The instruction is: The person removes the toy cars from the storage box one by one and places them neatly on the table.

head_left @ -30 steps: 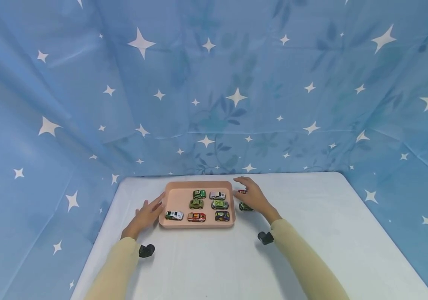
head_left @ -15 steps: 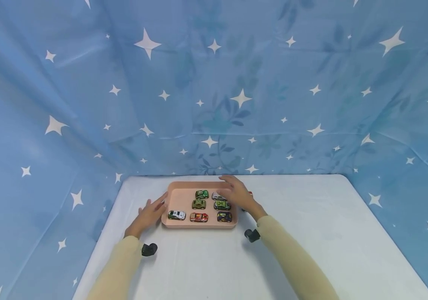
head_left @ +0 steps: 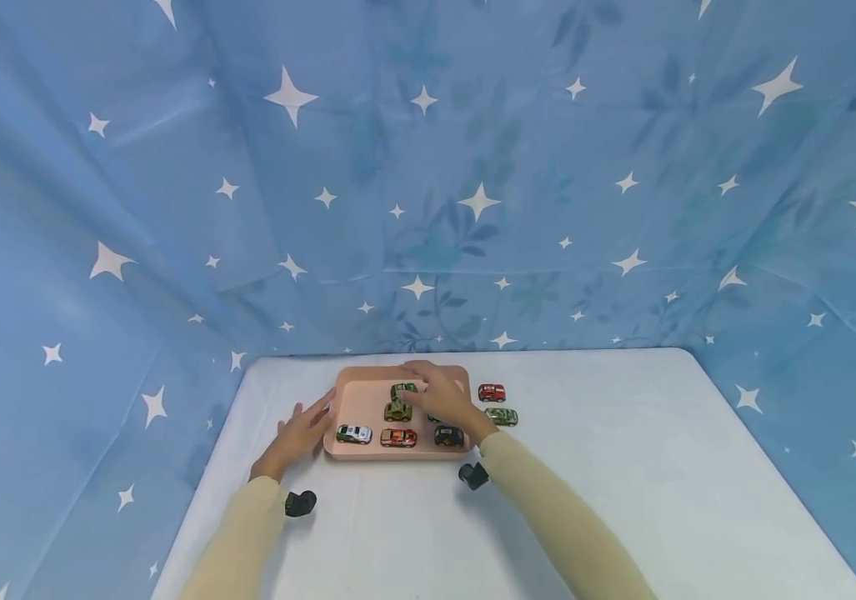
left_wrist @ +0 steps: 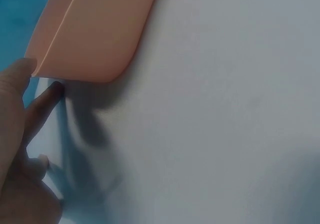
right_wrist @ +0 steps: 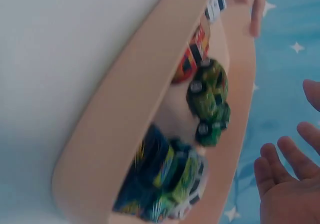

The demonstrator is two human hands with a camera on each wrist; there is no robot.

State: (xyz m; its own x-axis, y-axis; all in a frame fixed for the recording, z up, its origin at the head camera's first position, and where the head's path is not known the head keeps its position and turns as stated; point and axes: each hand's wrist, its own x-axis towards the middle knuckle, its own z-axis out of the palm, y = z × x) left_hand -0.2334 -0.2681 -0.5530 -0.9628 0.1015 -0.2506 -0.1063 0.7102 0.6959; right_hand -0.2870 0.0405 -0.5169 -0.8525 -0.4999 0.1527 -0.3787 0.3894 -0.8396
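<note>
A shallow peach-coloured tray (head_left: 356, 404) holds several toy cars. My left hand (head_left: 296, 435) is at its left side, straight fingertips touching the rim, as the left wrist view also shows at the tray's corner (left_wrist: 95, 39). Over the tray's right half is my right hand (head_left: 444, 402), fingers loosely spread and nothing in them. Nearest its fingertips are an olive-green car (head_left: 397, 412) and a green car (head_left: 401, 389). A white car (head_left: 353, 434), a red-orange car (head_left: 398, 438) and a dark blue car (head_left: 448, 437) line the front. The right hand partly hides the cars beneath it.
Right of the tray, a red car (head_left: 492, 392) and a green camouflage car (head_left: 501, 417) stand on the white table (head_left: 623, 467). A blue star-patterned curtain (head_left: 367, 233) hangs behind and along both sides. Each wrist wears a small black camera (head_left: 473, 476).
My right hand has moved left, from over the two cars beside the tray to above the tray's cars, uncovering those two. My left hand has stayed at the tray's left rim.
</note>
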